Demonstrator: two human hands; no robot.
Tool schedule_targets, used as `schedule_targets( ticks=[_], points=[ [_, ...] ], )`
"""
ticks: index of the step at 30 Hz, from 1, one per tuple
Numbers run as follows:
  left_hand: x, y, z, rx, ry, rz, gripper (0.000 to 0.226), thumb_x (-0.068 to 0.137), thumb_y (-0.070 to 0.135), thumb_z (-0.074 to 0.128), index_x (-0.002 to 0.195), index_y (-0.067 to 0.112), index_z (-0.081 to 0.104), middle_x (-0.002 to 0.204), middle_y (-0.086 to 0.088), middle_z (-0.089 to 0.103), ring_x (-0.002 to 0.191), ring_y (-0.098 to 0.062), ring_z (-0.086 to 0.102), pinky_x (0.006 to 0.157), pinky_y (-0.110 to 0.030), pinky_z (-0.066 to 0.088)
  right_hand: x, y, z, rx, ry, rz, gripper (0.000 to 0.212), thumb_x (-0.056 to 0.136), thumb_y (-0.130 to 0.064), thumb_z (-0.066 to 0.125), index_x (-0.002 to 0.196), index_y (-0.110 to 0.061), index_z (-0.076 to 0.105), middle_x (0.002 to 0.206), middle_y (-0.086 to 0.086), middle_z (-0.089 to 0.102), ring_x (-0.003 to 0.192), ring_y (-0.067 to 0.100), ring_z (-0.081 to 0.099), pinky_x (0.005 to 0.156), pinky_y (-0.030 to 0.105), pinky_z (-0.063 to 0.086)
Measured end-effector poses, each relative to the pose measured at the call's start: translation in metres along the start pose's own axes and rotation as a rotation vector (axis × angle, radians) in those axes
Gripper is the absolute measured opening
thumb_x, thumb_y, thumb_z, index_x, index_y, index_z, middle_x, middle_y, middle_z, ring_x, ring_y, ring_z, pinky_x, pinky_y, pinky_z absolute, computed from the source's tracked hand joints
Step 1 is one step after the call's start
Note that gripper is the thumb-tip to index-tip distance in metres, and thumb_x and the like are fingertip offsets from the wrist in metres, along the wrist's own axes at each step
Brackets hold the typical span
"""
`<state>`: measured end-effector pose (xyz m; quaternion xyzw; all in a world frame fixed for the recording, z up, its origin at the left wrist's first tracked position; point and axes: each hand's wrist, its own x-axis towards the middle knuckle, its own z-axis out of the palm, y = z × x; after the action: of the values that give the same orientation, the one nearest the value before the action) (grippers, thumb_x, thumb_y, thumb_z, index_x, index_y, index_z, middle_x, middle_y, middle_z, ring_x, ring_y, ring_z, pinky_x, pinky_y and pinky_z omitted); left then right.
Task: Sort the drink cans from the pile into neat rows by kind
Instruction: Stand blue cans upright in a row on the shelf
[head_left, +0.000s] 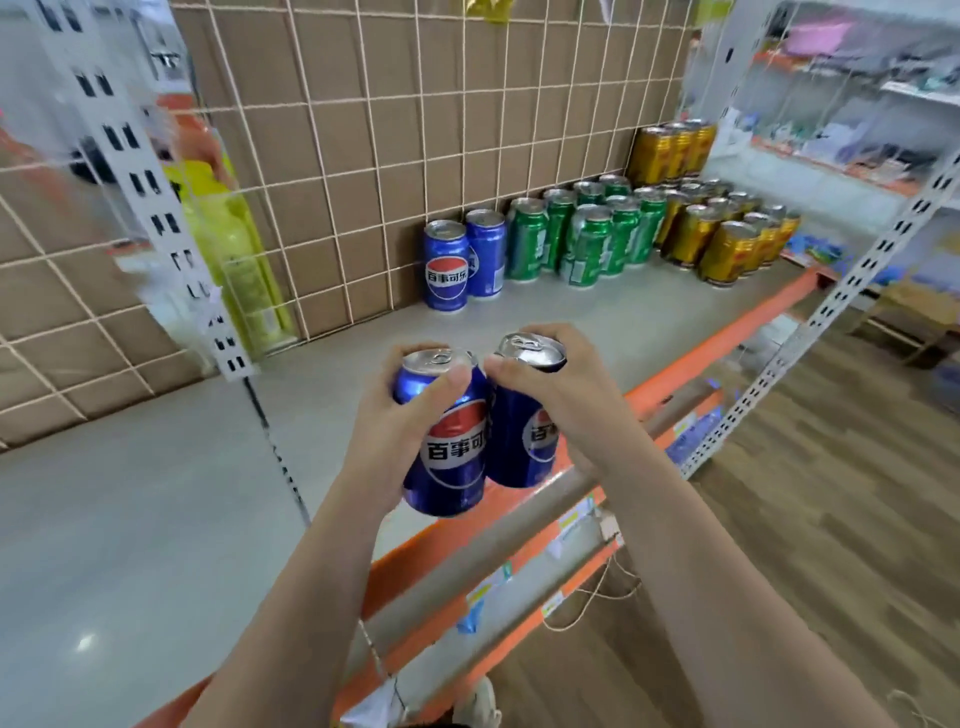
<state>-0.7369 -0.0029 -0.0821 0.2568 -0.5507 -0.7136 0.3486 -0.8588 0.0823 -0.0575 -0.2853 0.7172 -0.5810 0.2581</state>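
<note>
Fingers (441, 387) of my left hand (400, 431) and right hand (556, 395) wrap a blue aluminium cola can (457, 457) each, mid-body; smooth, stiff, likely slippery.

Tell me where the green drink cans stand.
In the head view, the green drink cans stand upper right on the grey shelf, between two blue cans and gold cans.
</note>
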Motion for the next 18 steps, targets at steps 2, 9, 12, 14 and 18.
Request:
schedule_targets(
  ticks=[2,9,12,14,18],
  points=[
    [0.027,0.0,0.002,0.037,0.008,0.011,0.05,0.046,0.03,0.081,0.089,0.03,0.054,0.078,0.011,0.07,0.076,-0.017,0.068,0.066,-0.031,0.057,0.028,-0.003,-0.002,-0.015,-0.03,0.004,0.042,0.061,-0.035,0.08,0.094,-0.031,0.053,0.099,0.0,0.065,0.095,0.021,0.063,0.089,0.047,0.051],
    [0.085,0.003,-0.017,0.233,0.086,0.149,0.051,0.045,0.037,0.078,0.086,0.023,0.051,0.074,0.015,0.065,0.069,-0.007,0.063,0.062,-0.022,0.051,0.093,-0.006,0.014,0.008,-0.152,0.019,0.037,0.07,-0.027,0.078,0.094,-0.029,0.051,0.095,-0.005,0.064,0.089,0.014,0.062,0.083,0.038,0.052],
    [0.1,0.001,-0.034,0.355,0.233,0.159,0.05,0.044,0.039,0.079,0.087,0.026,0.056,0.081,0.013,0.066,0.073,-0.005,0.064,0.066,-0.023,0.052,0.116,-0.011,0.03,-0.009,-0.214,-0.016,0.042,0.075,-0.025,0.076,0.108,-0.022,0.05,0.098,-0.006,0.062,0.089,0.011,0.06,0.074,0.026,0.048],
    [0.109,0.0,-0.044,0.453,0.299,0.175,0.055,0.045,0.047,0.076,0.092,0.026,0.06,0.093,0.005,0.066,0.082,-0.008,0.065,0.072,-0.025,0.053,0.131,-0.013,0.041,-0.076,-0.226,-0.072,0.052,0.074,-0.027,0.077,0.116,-0.019,0.049,0.105,-0.003,0.061,0.094,0.011,0.059,0.076,0.024,0.049],
    [0.128,0.003,-0.059,0.668,0.403,0.224,0.049,0.047,0.05,0.08,0.09,0.042,0.06,0.105,0.002,0.058,0.088,0.001,0.06,0.074,-0.008,0.045,0.164,-0.018,0.056,-0.287,-0.3,-0.242,0.057,0.07,-0.032,0.08,0.116,-0.017,0.049,0.102,-0.007,0.058,0.093,0.009,0.055,0.07,0.017,0.042]
  ],
)
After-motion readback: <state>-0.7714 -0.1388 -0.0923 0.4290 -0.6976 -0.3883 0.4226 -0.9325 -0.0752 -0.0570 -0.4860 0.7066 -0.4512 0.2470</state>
